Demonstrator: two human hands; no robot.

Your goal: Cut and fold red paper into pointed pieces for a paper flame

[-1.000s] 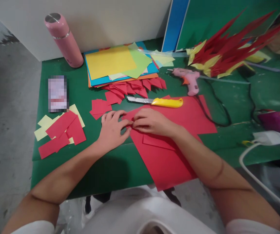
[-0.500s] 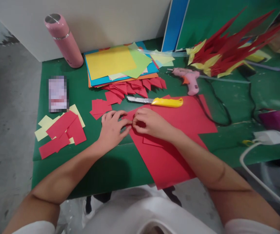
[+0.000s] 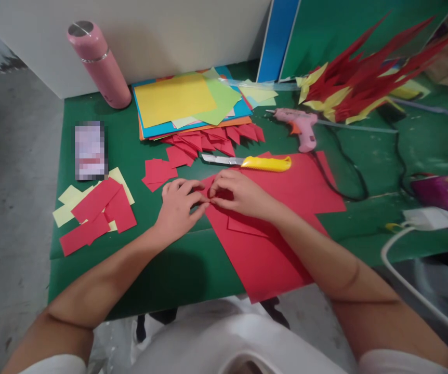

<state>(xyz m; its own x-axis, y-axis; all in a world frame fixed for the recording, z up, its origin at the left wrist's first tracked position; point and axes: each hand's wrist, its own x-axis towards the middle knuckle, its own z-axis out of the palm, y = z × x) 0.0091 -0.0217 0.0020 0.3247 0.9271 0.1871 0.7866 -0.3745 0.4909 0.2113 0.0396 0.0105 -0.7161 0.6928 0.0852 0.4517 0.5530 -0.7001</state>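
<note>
My left hand (image 3: 181, 205) and my right hand (image 3: 239, 192) meet at the fingertips, over the left corner of a large red paper sheet (image 3: 271, 265). Both have bent, closed fingers, pinching what looks like a small piece of red paper, mostly covered by the fingers. Under my right hand lies a smaller red sheet (image 3: 243, 224). Just beyond the hands rests a utility knife (image 3: 266, 163) with a yellow handle and its blade out, pointing left. Left of it are red paper squares (image 3: 159, 171) and a row of folded red paper points (image 3: 216, 140).
Red and pale yellow strips (image 3: 95, 208) lie at left, below a blurred-out phone-like object (image 3: 90, 150). Behind stand a pink flask (image 3: 105, 72) and stacked coloured paper (image 3: 175, 98). A pink glue gun (image 3: 302, 127), its cord and a red-yellow paper flame (image 3: 360, 78) occupy the right.
My right thumb and forefinger have spread slightly apart at the left hand's fingertips. The whole view has shifted a little; the things on the table stay in place.
</note>
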